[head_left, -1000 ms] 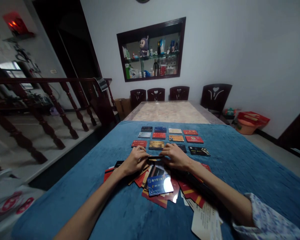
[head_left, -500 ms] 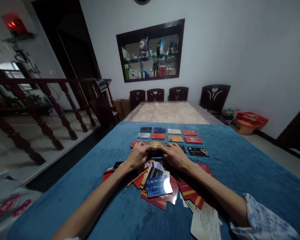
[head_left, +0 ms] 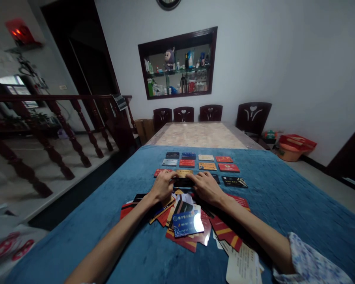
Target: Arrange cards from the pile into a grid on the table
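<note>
Between my two hands is a dark card, its long side facing me, just in front of a gold card. My left hand pinches its left end, and my right hand has its fingers on the right end. Whether it is one card or a small stack I cannot tell. Rows of card stacks lie beyond, among them an orange one and a red one. To the right of my right hand is a black card. Below my wrists spreads a loose pile topped by a blue card.
A blue cloth covers the near part of the table; the far end shows a marbled top. Cream cards lie under my right forearm's near side. Dark chairs stand at the far end, and a wooden railing runs along the left.
The view has tilted slightly upward, showing more of the wall clock. Both hands keep nearly the same hold on the dark card; the cards around them lie as before.
</note>
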`<state>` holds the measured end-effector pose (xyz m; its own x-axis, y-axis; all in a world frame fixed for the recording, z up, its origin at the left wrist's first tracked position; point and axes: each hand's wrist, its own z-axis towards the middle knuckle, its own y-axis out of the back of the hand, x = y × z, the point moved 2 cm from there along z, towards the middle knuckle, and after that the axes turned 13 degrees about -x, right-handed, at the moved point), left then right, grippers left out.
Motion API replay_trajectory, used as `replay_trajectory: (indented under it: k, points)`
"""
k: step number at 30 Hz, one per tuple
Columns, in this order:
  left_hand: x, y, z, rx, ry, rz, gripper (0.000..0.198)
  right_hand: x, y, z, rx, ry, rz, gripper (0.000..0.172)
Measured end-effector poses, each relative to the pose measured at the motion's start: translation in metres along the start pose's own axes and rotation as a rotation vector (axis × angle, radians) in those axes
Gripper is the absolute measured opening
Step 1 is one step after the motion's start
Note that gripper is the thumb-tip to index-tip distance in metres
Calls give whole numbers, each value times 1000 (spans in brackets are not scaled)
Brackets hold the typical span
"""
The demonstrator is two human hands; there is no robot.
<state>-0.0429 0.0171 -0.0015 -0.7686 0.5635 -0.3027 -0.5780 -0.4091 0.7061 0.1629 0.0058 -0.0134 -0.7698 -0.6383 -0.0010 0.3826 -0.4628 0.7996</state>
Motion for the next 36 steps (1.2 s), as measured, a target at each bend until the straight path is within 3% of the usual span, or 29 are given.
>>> replay_trajectory:
  k: [7, 18, 26, 36]
  points:
    - [-7, 0, 5, -54, 27, -47, 27, 1, 2, 0, -102, 3, -29, 49]
    - [-8, 0, 9, -91, 20, -83, 25, -6, -1, -1, -325, 9, -103, 36]
    - [-13, 9, 6, -65, -138, -55, 35, -7, 6, -1, -426, 33, -129, 37]
    - [-17, 15, 4, 50, -166, 117, 58, -6, 10, 4, -345, 17, -100, 42]
